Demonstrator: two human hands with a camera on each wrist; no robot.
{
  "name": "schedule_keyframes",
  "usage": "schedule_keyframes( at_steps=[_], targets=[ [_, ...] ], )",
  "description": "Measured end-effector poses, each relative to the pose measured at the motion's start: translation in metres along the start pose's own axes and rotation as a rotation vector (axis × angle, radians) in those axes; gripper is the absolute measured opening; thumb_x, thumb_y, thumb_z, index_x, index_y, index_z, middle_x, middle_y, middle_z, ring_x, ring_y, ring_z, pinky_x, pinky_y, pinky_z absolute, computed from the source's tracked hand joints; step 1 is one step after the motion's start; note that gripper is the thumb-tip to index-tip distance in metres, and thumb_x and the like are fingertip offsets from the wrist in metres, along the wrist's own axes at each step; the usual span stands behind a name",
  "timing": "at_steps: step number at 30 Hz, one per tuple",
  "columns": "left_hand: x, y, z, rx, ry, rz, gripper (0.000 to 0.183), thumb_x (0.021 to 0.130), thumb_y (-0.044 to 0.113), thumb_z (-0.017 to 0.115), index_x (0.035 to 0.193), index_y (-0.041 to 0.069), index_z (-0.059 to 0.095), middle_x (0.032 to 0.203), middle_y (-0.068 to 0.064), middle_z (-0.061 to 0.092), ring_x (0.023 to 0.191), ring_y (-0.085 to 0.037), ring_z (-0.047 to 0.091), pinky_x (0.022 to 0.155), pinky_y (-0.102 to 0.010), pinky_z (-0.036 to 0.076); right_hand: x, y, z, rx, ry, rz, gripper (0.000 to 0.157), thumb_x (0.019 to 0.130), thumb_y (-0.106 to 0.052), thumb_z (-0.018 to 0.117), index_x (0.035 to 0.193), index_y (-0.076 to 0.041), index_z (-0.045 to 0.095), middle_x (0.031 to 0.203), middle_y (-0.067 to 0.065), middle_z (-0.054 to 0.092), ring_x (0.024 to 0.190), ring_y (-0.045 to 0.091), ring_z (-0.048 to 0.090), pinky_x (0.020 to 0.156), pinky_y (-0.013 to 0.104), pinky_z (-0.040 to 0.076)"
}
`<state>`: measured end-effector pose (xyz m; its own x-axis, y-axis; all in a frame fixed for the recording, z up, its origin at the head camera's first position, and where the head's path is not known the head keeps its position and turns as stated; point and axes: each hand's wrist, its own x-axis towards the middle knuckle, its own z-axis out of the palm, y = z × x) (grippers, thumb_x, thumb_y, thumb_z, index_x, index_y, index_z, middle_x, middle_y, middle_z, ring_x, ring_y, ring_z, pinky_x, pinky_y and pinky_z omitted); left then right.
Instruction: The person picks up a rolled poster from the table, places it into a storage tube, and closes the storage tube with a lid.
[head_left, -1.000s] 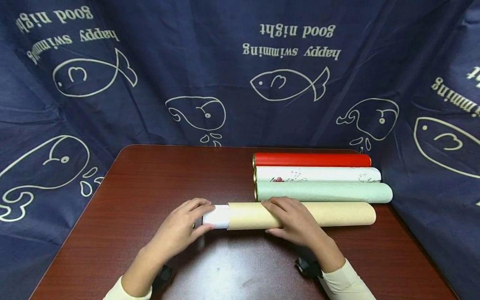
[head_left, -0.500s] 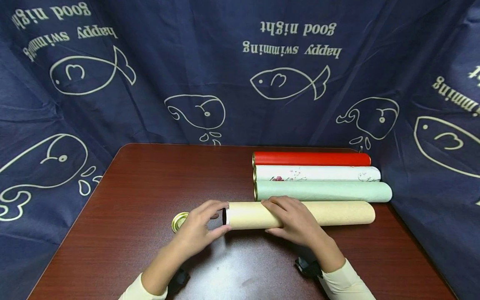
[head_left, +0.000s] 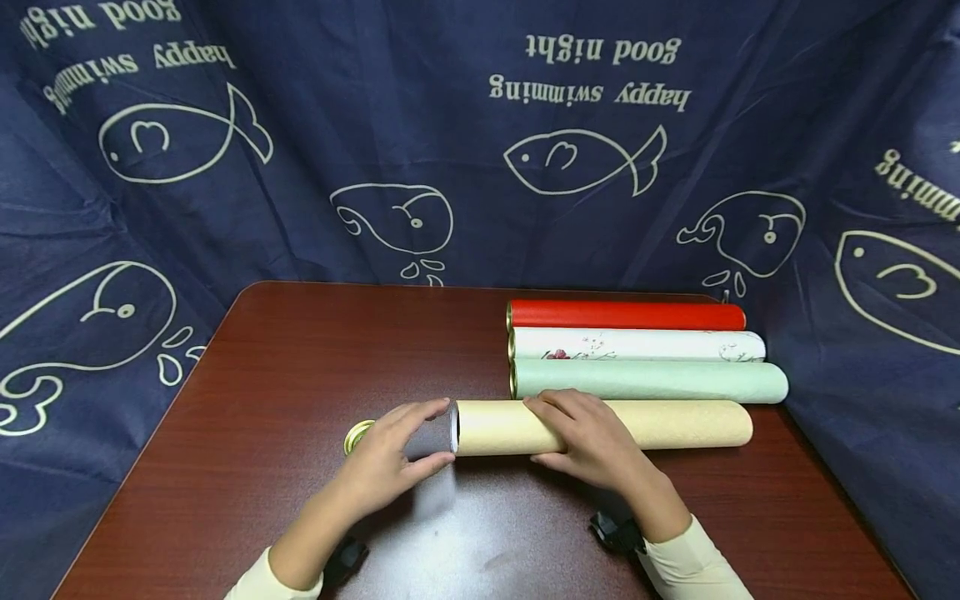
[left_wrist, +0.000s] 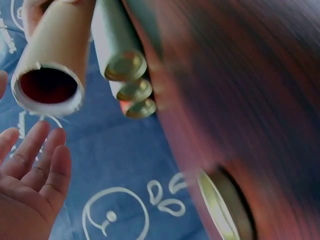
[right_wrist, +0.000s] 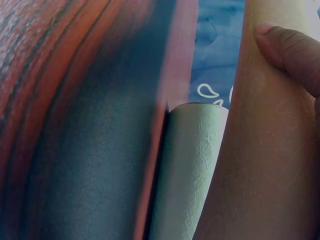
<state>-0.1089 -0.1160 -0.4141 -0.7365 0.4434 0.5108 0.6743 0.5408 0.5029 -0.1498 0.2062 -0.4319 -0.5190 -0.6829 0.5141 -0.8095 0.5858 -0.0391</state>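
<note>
A cream cardboard tube [head_left: 491, 427] lies sideways on the table, its left end open. My right hand [head_left: 588, 437] grips it near the middle, thumb at the near side and fingers over the top. Just left of the open end is my left hand [head_left: 390, 454], fingers and thumb spread with nothing between them. In the left wrist view, that hand's fingers [left_wrist: 50, 175] are apart from the tube's pale rim [left_wrist: 50, 107], and the hollow behind it looks dark red. Partly hidden behind my left hand, a gold metal lid [head_left: 357, 435] sits on the table.
Behind the cream tube lie three more tubes side by side: pale green [head_left: 652, 381], white with a floral print [head_left: 660, 343] and red [head_left: 630, 314]. The brown table [head_left: 315, 350] backs onto a dark blue printed curtain [head_left: 420, 108].
The white roll sticking out of the tube's left end has gone inside, pushed rightward by my left hand. That hand has since drawn back slightly left. My right hand keeps its place.
</note>
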Motion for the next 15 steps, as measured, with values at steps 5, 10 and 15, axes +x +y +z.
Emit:
schedule_keyframes(
  at_steps=[5,10,15],
  targets=[
    [-0.011,-0.022,-0.016,0.114,-0.070,-0.053,0.064,0.076,0.023,0.088,0.131,0.005,0.060,0.122,-0.007,0.066,0.114,-0.024,0.062,0.095,-0.042,0.051,0.001,-0.001,-0.001,-0.002,0.000,-0.002,0.079,0.065,-0.041,0.088,0.132,-0.010,0.060,0.118,0.006,0.062,0.104,0.026,0.062,0.088,0.045,0.052],
    [-0.019,-0.045,-0.030,0.208,-0.177,-0.104,0.064,0.073,0.027,0.090,0.126,0.004,0.064,0.119,-0.006,0.066,0.112,-0.026,0.061,0.095,-0.045,0.050,0.001,0.000,0.000,0.000,0.006,-0.009,0.079,0.065,-0.041,0.088,0.132,-0.010,0.060,0.117,0.006,0.063,0.103,0.026,0.062,0.087,0.046,0.052],
    [-0.024,-0.060,-0.035,0.243,-0.287,-0.112,0.064,0.069,0.028,0.091,0.123,0.003,0.066,0.116,-0.008,0.065,0.108,-0.029,0.060,0.095,-0.046,0.049,0.000,0.000,0.002,-0.002,0.004,-0.011,0.079,0.065,-0.042,0.088,0.131,-0.010,0.060,0.117,0.006,0.063,0.102,0.025,0.062,0.086,0.045,0.052]
  ],
)
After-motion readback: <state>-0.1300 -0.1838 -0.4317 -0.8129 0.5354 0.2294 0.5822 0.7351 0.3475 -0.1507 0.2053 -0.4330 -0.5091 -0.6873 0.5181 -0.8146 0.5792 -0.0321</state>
